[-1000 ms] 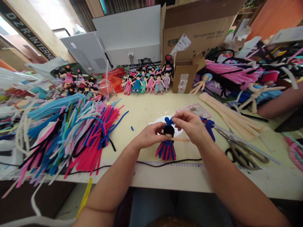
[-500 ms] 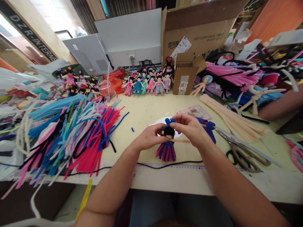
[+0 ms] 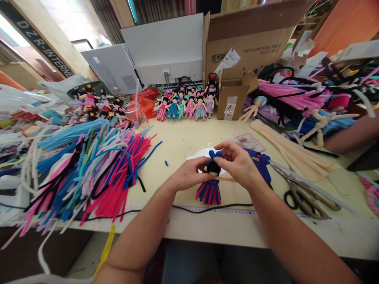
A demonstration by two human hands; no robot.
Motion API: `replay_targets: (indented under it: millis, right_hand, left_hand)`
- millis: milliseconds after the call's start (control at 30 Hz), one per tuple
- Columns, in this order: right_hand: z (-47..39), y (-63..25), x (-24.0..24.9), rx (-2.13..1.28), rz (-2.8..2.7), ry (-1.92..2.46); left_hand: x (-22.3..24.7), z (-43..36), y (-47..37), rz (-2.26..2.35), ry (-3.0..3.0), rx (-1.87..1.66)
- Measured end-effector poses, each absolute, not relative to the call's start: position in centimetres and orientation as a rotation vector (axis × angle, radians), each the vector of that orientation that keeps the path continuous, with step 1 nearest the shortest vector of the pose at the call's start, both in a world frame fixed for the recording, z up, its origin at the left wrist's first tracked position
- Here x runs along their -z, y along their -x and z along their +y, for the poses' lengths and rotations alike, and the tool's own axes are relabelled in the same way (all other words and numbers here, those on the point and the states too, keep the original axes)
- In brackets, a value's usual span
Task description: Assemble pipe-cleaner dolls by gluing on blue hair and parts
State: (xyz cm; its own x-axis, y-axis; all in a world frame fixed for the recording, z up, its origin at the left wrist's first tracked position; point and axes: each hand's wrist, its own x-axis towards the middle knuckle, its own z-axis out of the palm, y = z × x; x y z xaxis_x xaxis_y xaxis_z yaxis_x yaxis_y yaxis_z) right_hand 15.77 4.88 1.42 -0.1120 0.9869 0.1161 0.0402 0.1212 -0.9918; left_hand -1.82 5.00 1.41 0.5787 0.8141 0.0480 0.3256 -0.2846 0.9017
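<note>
A small pipe-cleaner doll (image 3: 209, 192) with black hair and a blue and pink striped skirt is upright between my hands. My left hand (image 3: 189, 172) grips it at the head and upper body from the left. On top of its head sits a blue bow (image 3: 214, 154). My right hand (image 3: 238, 162) pinches that bow between thumb and fingers. One beige arm of the doll sticks out to the right, under my right hand. Just beyond my right hand lies a blue glue gun (image 3: 262, 167), partly hidden by it.
Scissors (image 3: 304, 195) and beige pipe cleaners (image 3: 291, 150) lie on the right. A heap of coloured pipe cleaners (image 3: 118, 169) covers the left. Finished dolls (image 3: 189, 105) stand at the back beside a small cardboard box (image 3: 232, 98). A black cable (image 3: 204, 211) runs along the front edge.
The doll appears slightly lower, its head tipped a little to the right. Both hands keep their hold, and my right fingers have closed in slightly at the bow.
</note>
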Motion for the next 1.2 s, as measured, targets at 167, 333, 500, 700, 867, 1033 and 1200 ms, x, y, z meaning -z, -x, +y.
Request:
replay_targets:
  millis: [167,333,500,700,867,1033,1200]
  right_hand:
    - [5.1,-16.1,-1.3,-1.203,-1.370,1.073]
    - [5.3,-17.0,-1.4,-1.225,-1.317,1.073]
    - [5.3,-17.3,-1.4,-1.194,-1.281,1.082]
    - [5.8,-17.4,-0.8,-1.177,-1.300,1.108]
    - [5.8,-17.0,-0.6,-1.197,-1.336,1.075]
    - [5.6,-16.8,-0.6,-1.182,-1.353,1.090]
    - [5.6,-16.8,-0.6,-1.168,-1.362,1.098]
  left_hand:
    - [-1.4,5.0,1.8,0.918,-1.811,-0.656]
    - [-1.4,5.2,2.1,0.899,-1.626,-0.711]
    - [-0.9,5.3,2.2,0.851,-1.460,-0.713]
    - [-0.4,5.3,2.2,0.859,-1.452,-0.670]
    - [0.0,5.5,2.1,0.805,-1.494,-0.645]
    - [0.4,5.6,2.1,0.733,-1.481,-0.645]
    - [0.1,5.5,2.0,0.734,-1.478,-0.664]
